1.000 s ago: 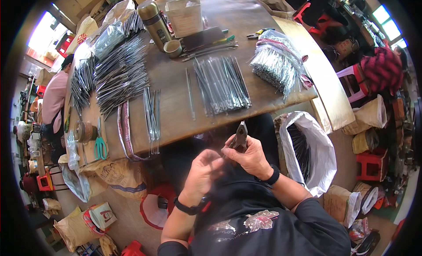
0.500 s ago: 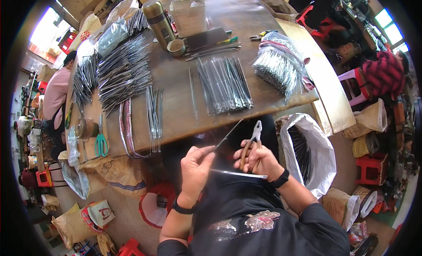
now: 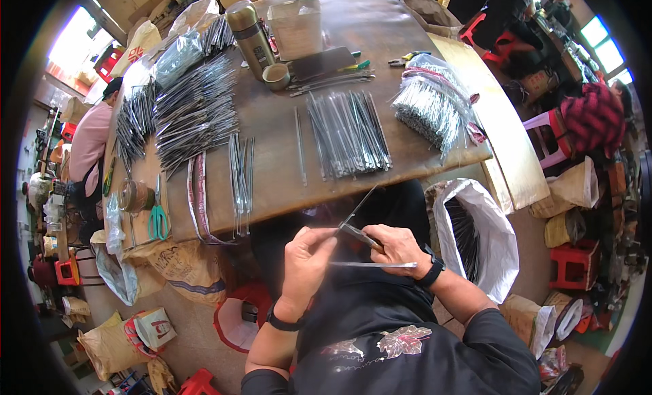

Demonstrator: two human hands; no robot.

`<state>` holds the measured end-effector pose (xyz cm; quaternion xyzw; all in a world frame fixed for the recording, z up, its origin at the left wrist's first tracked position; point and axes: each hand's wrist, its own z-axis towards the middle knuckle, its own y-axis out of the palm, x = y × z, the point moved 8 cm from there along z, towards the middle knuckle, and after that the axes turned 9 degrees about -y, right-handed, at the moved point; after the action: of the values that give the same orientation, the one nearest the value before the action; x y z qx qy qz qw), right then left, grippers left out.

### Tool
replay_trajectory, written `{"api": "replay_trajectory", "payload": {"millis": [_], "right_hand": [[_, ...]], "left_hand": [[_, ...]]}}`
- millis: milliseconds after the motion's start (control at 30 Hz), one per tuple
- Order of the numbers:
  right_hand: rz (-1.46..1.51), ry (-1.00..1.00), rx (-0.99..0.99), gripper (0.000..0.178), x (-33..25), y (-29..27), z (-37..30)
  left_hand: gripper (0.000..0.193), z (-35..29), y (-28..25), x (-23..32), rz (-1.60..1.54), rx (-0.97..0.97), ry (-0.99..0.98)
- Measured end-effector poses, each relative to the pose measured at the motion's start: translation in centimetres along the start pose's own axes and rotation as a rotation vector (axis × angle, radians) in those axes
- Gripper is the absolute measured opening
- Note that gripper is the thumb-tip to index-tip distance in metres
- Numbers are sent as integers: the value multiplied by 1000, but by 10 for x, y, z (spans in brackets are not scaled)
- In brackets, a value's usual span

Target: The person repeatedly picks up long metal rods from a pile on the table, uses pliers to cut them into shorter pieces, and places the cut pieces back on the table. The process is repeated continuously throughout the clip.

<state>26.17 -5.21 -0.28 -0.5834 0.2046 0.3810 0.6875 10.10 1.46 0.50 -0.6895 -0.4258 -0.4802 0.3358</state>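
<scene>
- My pliers (image 3: 360,236): grey metal head, brown handle
- My strip (image 3: 380,265): pale silver
- My shirt (image 3: 462,351): black, printed with pale, reddish leaves
- My wristbands (image 3: 284,320): black
- My worktop (image 3: 277,181): brown
- Piled strips (image 3: 348,134): silver-grey
- Scissors (image 3: 157,224): teal handles
- Flask (image 3: 252,45): dull gold
- Sack (image 3: 502,266): white
- Stool (image 3: 574,260): bright red
- One co-worker's top (image 3: 90,140): pink
- Another's top (image 3: 592,117): patterned red and black

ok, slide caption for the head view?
Left hand grips thin metal stock, right hand holds pliers up to it, beside a table bearing metal strips.
</scene>
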Motion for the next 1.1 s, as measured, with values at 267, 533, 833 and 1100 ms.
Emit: {"api": "replay_trajectory", "payload": {"millis": [267,533,833,1100], "right_hand": [[-34,109,-4,18,9,0,0],[104,174,8,28,6,0,18],[626,421,168,33,40,4,-1],[936,468,302,34,39,-20,-17]], "left_hand": [[22,3,4,8,16,-30,-20],[24,-7,-21,42,484,248,310],[30,54,-130,0,498,562,66],[27,50,-90,39,875,714,320]]}}
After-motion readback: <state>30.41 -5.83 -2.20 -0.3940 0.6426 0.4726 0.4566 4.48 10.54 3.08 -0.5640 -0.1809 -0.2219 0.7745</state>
